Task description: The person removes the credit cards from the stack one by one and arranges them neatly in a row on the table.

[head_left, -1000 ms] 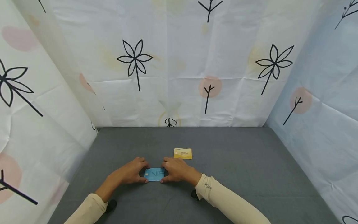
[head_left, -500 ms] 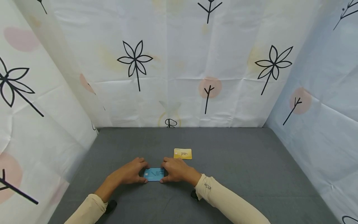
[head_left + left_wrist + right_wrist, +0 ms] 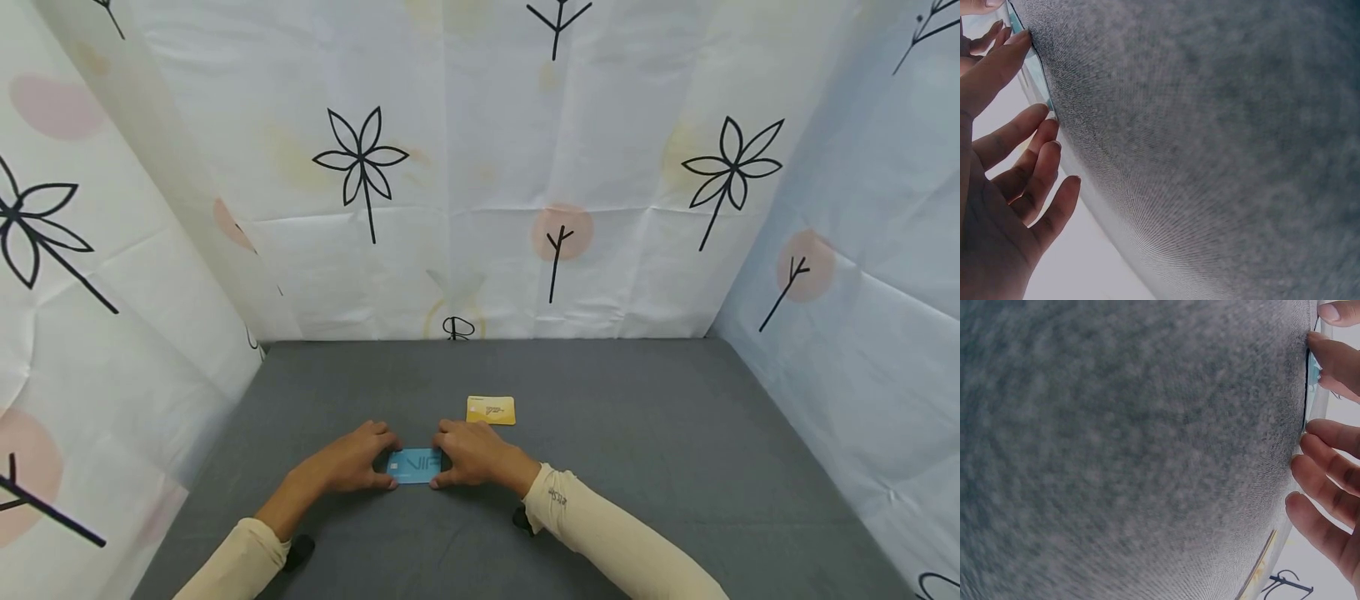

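Note:
A light blue card point(image 3: 414, 466) lies flat on the grey table between both hands. My left hand point(image 3: 352, 460) holds its left edge, thumb at the near corner and index finger at the far one. At the right edge, my right hand point(image 3: 476, 455) pinches it the same way. In the left wrist view, thumb and index finger of the left hand point(image 3: 1013, 169) touch the card's thin edge point(image 3: 1041, 78). The right wrist view has the right hand point(image 3: 1332, 469) on the card point(image 3: 1313, 372), its other fingers spread loosely.
A yellow card point(image 3: 491, 410) lies just beyond my right hand, also seen edge-on in the right wrist view. The grey table point(image 3: 637, 433) is enclosed at the back and sides by white patterned cloth point(image 3: 487, 167). Dark objects show under both wrists.

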Motion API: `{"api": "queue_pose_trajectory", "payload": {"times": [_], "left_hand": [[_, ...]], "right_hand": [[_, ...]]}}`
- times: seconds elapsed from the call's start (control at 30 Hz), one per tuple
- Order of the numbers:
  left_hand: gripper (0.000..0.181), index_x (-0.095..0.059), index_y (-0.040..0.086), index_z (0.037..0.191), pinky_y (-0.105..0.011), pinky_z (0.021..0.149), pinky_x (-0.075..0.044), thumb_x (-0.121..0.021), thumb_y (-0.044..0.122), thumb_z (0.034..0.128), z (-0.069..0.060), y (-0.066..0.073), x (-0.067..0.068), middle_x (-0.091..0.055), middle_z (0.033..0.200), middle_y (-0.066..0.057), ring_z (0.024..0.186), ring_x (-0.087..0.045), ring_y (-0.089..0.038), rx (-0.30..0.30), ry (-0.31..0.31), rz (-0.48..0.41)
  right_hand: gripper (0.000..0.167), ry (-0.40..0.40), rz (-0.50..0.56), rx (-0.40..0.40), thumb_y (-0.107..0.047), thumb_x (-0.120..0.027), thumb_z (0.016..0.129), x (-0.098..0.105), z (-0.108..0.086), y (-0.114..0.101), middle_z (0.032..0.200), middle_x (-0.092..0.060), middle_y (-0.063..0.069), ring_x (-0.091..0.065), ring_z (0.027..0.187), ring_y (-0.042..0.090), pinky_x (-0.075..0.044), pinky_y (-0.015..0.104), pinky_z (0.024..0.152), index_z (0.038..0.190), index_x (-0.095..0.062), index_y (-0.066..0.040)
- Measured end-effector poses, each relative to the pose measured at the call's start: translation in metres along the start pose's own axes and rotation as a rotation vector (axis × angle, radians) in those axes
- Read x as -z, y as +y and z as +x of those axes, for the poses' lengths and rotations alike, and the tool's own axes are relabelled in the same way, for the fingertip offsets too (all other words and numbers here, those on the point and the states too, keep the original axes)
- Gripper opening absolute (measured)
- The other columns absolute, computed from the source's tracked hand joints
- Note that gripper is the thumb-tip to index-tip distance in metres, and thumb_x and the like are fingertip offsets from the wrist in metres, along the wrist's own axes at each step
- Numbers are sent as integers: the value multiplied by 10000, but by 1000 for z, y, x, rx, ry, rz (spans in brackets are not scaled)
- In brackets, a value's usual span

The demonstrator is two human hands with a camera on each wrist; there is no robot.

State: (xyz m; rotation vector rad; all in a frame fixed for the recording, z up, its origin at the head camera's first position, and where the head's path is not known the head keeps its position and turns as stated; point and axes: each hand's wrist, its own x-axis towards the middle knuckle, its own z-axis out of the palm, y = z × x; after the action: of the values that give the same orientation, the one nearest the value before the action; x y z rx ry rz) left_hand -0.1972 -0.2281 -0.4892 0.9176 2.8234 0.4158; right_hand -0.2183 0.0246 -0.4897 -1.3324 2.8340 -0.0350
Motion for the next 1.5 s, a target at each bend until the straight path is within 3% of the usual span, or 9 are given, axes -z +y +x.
{"api": "queue_pose_trajectory", "payload": {"times": [0.43, 0.77, 0.93, 1.17, 1.37, 1.5], "left_hand": [[468, -685, 134, 1172, -410, 855, -500, -800, 441, 838, 4, 3, 1, -596, 1084, 27, 1000, -562, -154, 3, -3, 34], [437, -677, 100, 1160, -389, 799, -495, -788, 401, 862, 16, 10, 6, -602, 1055, -2, 929, -560, -145, -26, -1, 53], [443, -674, 97, 1184, -401, 830, -511, -773, 401, 877, 25, 13, 5, -606, 1071, 0, 959, -587, -162, -33, -4, 66], [456, -657, 106, 1226, -444, 931, -503, -741, 417, 903, 46, 21, 4, -616, 1164, -31, 1097, -598, -222, 19, -7, 84], [465, -654, 117, 1251, -458, 961, -499, -720, 436, 918, 63, 25, 2, -631, 1234, -64, 1158, -600, -253, 46, -16, 133], [460, -654, 111, 1254, -451, 962, -501, -712, 428, 926, 73, 32, 2, -641, 1230, -72, 1150, -610, -253, 22, -12, 155]], "right_hand": [[574, 8, 35, 6, -652, -713, 829, 2, -2, 2, 969, -571, -68, -456, 707, 18, -349, 185, 570, 1186, -706, -203], [542, 71, 111, -40, -598, -711, 861, 4, -12, 14, 1100, -631, -42, -626, 919, 86, -509, 276, 709, 1227, -681, -200], [512, 114, 110, -65, -573, -707, 875, 4, -19, 27, 1106, -643, -36, -648, 948, 122, -533, 316, 763, 1214, -690, -191], [465, 183, 93, -103, -547, -737, 854, 2, -30, 45, 1017, -637, -37, -633, 848, 111, -512, 323, 648, 1137, -716, -179], [472, 189, 121, -152, -506, -752, 863, 4, -40, 56, 1072, -666, 11, -664, 921, 168, -542, 390, 713, 1145, -707, -130], [471, 208, 142, -175, -474, -766, 863, 5, -43, 63, 1056, -673, 30, -670, 923, 190, -549, 417, 740, 1146, -707, -101]]}}
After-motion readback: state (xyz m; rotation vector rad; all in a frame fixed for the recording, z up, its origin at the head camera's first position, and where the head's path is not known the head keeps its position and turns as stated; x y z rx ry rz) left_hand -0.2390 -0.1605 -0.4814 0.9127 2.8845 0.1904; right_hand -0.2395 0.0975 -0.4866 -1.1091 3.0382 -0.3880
